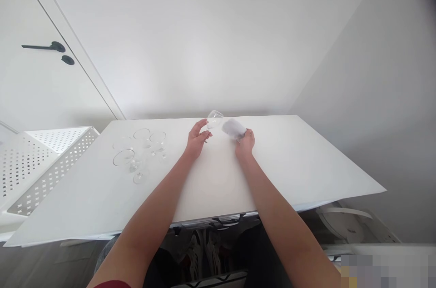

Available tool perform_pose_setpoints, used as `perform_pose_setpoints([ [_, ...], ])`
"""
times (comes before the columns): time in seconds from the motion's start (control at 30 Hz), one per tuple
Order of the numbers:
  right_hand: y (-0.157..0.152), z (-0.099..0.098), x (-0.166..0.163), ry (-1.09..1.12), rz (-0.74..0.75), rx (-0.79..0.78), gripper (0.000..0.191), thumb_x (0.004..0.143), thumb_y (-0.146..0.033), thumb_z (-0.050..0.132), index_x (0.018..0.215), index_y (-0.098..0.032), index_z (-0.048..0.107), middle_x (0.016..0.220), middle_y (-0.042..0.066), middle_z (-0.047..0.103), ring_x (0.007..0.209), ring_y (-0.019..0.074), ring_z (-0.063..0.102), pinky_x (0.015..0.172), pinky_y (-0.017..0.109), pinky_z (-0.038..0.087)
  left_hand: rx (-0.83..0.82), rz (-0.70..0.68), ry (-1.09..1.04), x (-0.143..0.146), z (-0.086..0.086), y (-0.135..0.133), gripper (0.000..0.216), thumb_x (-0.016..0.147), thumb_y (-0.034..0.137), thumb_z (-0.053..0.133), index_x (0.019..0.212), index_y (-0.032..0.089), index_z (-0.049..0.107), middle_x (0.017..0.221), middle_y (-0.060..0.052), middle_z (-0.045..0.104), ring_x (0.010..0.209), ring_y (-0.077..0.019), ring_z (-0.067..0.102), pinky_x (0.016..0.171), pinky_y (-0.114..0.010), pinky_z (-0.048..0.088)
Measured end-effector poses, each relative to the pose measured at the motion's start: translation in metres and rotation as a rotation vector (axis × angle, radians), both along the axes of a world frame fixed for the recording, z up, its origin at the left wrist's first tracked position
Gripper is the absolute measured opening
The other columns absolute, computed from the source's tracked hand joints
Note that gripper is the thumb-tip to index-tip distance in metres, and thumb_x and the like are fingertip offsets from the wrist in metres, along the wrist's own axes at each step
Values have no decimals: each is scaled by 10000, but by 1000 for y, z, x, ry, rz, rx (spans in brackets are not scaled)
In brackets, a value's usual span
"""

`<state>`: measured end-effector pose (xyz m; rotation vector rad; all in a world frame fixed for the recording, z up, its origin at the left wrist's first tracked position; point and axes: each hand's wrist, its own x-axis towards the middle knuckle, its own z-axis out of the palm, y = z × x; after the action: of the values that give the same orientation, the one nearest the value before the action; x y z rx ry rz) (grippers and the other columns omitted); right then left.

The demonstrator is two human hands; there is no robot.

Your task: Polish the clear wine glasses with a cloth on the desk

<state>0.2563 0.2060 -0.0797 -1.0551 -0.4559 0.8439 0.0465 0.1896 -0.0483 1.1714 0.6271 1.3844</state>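
Over the far middle of the white table, my left hand (197,137) is closed around the stem of a clear wine glass (215,119), whose bowl tilts up and to the right. My right hand (245,142) grips a light grey cloth (233,128) that looks bunched. A small gap separates the cloth from the glass bowl. To the left of my left forearm, several more clear stemmed glasses stand close together, among them a front one (124,157) and a back one (141,133); their transparent outlines overlap.
The white table (289,179) reaches back to a white wall (211,52). A white perforated metal piece (51,179) stands beyond its left edge, near a door with a dark handle (44,46). Below the right edge is a round white object (349,224), partly hidden.
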Motion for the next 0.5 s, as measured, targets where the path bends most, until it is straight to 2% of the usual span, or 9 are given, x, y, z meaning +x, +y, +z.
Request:
perform_pose_setpoints([
  [0.07,0,3,-2,113,29,-13,306,924,-586,573,964,-282,582,983,23,689,966,200,685,728,329,607,8,-5,-43,0,-2,2,650,792,334,828,1404,345,610,1474,-89,578,860,-127,653,875,-332,488],
  [0.13,-3,11,-7,222,129,-10,317,936,-577,591,1009,-270,621,1093,48,715,1036,216,695,768,362,631,-5,-50,-34,2,-5,4,698,777,329,846,1428,330,597,1427,-98,602,879,-128,645,898,-333,480],
  [0.2,-7,20,-14,239,305,36,365,943,-594,600,1031,-245,659,1192,78,721,1089,245,697,793,400,637,-15,-83,-2,3,-7,5,651,780,340,845,1395,293,638,1383,-95,623,864,-120,624,886,-325,472],
  [0.3,-16,30,-24,153,543,160,448,916,-631,642,1095,-224,698,1270,102,716,1143,277,682,832,426,624,-12,-75,6,3,-8,7,530,811,372,817,1315,253,706,1270,-70,663,843,-112,580,837,-300,460],
  [0.37,-21,33,-28,94,619,214,423,871,-580,728,1092,-219,709,1226,92,731,1118,264,679,867,404,602,-20,-53,-10,4,-8,8,494,828,395,801,1290,241,720,1176,-59,679,843,-115,568,803,-289,454],
  [0.5,-27,34,-30,43,647,229,294,796,-418,839,963,-215,707,1027,49,741,972,220,674,869,352,563,-72,-55,47,8,-8,5,510,796,397,840,1264,250,701,1021,-30,668,764,-105,561,716,-275,445],
])
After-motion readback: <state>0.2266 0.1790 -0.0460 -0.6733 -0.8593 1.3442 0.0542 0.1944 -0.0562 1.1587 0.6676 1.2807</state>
